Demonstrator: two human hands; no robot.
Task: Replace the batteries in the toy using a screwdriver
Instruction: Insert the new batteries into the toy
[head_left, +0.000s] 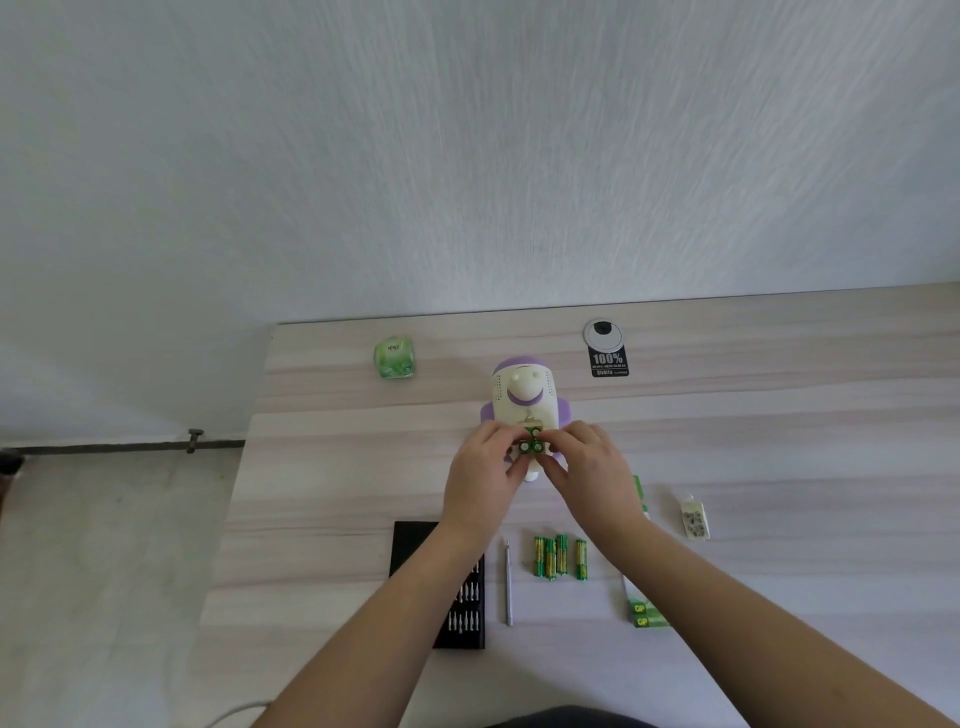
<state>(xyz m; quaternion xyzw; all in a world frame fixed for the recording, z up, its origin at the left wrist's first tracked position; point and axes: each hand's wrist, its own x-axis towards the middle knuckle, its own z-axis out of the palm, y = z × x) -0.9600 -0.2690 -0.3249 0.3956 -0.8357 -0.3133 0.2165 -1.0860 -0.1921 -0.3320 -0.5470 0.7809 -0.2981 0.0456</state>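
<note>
A white and purple toy (524, 395) lies on the wooden table (779, 441), its open battery bay facing me. Green batteries (531, 446) sit in the bay, their round ends showing. My left hand (483, 478) and my right hand (587, 467) both pinch these batteries from either side at the toy's near end. A slim silver screwdriver (508, 582) lies on the table between my forearms. Several loose green batteries (560, 557) lie just right of it.
A black bit case (462, 608) lies under my left forearm. A green GP battery pack (644, 616) and a small white cover with screws (694, 519) lie to the right. A green tissue pack (394, 356) and a round cable grommet (602, 332) sit at the back.
</note>
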